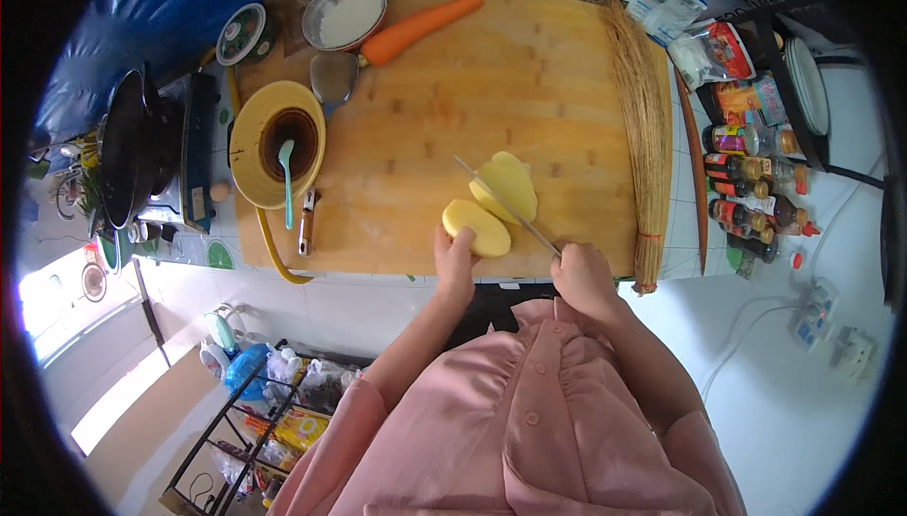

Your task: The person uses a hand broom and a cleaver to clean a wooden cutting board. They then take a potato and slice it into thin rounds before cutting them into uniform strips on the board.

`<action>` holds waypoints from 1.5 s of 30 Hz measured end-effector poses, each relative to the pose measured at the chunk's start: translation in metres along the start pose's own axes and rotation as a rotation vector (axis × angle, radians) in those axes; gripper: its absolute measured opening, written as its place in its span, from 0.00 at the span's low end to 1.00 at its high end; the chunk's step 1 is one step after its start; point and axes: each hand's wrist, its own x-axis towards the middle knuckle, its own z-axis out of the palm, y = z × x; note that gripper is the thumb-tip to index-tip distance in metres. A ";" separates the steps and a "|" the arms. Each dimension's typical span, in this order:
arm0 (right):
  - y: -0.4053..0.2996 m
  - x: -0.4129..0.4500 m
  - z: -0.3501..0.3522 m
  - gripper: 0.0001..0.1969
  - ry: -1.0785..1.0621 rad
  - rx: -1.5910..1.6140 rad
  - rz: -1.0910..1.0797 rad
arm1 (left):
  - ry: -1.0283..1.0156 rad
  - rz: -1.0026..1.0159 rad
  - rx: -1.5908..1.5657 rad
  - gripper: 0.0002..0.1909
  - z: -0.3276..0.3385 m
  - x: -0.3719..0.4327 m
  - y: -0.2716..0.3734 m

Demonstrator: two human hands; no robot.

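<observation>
My left hand (455,259) holds a thick, peeled yellow potato piece (483,227) against the wooden board (425,126), thumb on its near side. My right hand (583,275) grips the handle of a kitchen knife (528,224). The blade is seen nearly edge-on and slants away to the left, between the held piece and flat yellow potato slices (514,179) beyond it. The slices overlap, so I cannot tell how many there are. Whether the blade touches the board is not clear.
At the board's left are a yellow bowl (244,126) with a teal spoon (286,169), a peeler (307,224) and a metal spatula (334,79). A carrot (418,30) lies by a bowl of white powder (349,18). A straw bundle (641,133) lines the right edge, near several bottles (737,186).
</observation>
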 end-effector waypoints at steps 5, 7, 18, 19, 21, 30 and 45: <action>0.008 -0.004 0.003 0.09 0.034 0.179 0.013 | 0.001 0.110 0.045 0.21 -0.027 0.016 0.031; 0.008 -0.007 0.000 0.09 0.062 0.268 0.025 | 0.013 0.370 0.283 0.22 -0.036 0.031 0.056; 0.045 -0.025 -0.021 0.09 0.225 0.328 0.135 | 0.264 1.253 1.889 0.33 -0.008 0.079 0.122; 0.047 -0.027 -0.021 0.09 0.226 0.302 0.153 | 0.263 1.183 1.881 0.33 -0.005 0.076 0.117; 0.053 -0.034 -0.020 0.09 0.215 0.302 0.166 | 0.253 1.122 1.871 0.32 0.000 0.069 0.107; 0.063 -0.044 0.009 0.10 0.252 0.374 0.150 | -0.509 1.320 1.721 0.39 0.065 0.024 0.057; 0.072 -0.025 0.019 0.12 0.086 0.284 0.109 | -0.334 1.212 1.665 0.33 0.050 0.032 0.006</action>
